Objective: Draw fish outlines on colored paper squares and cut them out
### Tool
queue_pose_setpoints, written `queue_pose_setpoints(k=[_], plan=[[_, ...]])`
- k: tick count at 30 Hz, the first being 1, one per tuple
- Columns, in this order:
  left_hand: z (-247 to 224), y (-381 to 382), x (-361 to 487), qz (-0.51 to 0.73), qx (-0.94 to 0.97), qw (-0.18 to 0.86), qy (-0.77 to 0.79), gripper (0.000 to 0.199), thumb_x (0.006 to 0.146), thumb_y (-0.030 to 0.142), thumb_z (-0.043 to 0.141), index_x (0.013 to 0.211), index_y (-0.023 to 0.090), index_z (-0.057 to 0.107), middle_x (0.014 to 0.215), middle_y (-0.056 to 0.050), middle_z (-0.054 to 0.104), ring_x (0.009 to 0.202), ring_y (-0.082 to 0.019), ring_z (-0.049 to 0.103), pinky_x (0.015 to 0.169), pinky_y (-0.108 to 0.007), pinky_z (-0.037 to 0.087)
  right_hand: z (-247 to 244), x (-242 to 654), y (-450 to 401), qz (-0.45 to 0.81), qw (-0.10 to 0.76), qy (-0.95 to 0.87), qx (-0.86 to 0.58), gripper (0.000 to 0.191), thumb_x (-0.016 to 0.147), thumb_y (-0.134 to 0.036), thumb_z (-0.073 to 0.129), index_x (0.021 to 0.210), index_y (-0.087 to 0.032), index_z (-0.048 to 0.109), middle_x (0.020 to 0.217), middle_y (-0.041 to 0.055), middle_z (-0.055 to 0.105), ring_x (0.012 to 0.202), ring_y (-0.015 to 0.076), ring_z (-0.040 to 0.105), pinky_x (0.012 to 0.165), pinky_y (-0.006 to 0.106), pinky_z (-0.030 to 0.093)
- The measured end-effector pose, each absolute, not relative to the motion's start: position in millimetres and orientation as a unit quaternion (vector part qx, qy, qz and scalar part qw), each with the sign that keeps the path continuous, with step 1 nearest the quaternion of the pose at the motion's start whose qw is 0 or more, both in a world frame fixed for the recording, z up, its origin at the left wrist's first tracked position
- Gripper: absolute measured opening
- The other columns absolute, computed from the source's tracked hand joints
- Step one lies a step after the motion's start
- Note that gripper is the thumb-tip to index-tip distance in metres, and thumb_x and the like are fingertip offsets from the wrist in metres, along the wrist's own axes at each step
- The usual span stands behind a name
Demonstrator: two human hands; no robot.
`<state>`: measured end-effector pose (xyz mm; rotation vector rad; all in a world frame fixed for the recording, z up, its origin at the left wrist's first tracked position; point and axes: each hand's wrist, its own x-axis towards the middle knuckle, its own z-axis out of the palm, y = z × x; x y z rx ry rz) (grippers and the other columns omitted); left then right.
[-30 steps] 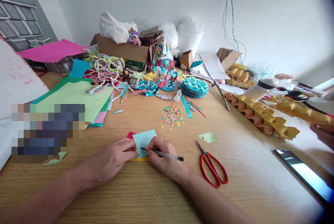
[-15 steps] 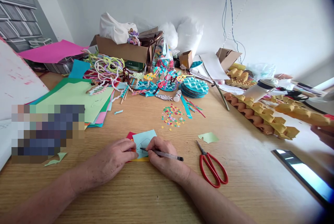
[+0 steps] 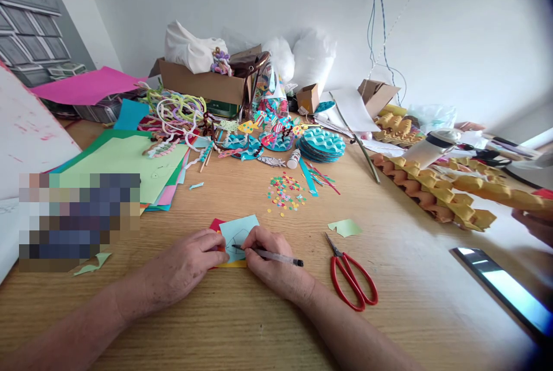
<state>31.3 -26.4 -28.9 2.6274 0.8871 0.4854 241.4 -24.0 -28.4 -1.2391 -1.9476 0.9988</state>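
My right hand is closed around a black-capped pen, whose tip rests on a light blue paper piece with thin drawn lines. Closed fingers of my left hand press and hold the left edge of that paper against the table. Red paper and yellow paper peek out beneath it. To the right of my right hand lie red-handled scissors, blades pointing up-left. A pale green paper scrap is just beyond their tip.
Small paper dots lie ahead of my hands. Behind them are scalloped blue discs and pipe cleaners. Coloured sheets are stacked left. At right are an egg carton, a phone and another person's hand.
Both my hands, the pen and the paper look almost unchanged. At the right edge, the other person's hand and the egg carton piece beside it have shifted slightly.
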Motion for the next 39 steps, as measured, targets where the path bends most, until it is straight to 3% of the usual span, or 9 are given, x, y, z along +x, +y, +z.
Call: queue_pose_setpoints(k=[39], plan=[[-25.9,-27.8,31.2,0.123,0.921,0.178,0.324,0.033,0.091,0.007,0.037,0.102,0.023,0.063,0.103,-0.004,0.059,0.093,-0.019,0.053,0.083,-0.030,0.044,-26.3,240.7,-23.6,0.375,0.302,-0.736,-0.476,0.014,0.069,-0.006,0.049,0.067,-0.019,0.053,0.055,-0.0066,0.049,0.049,0.0079,0.042,0.048,0.017,0.032]])
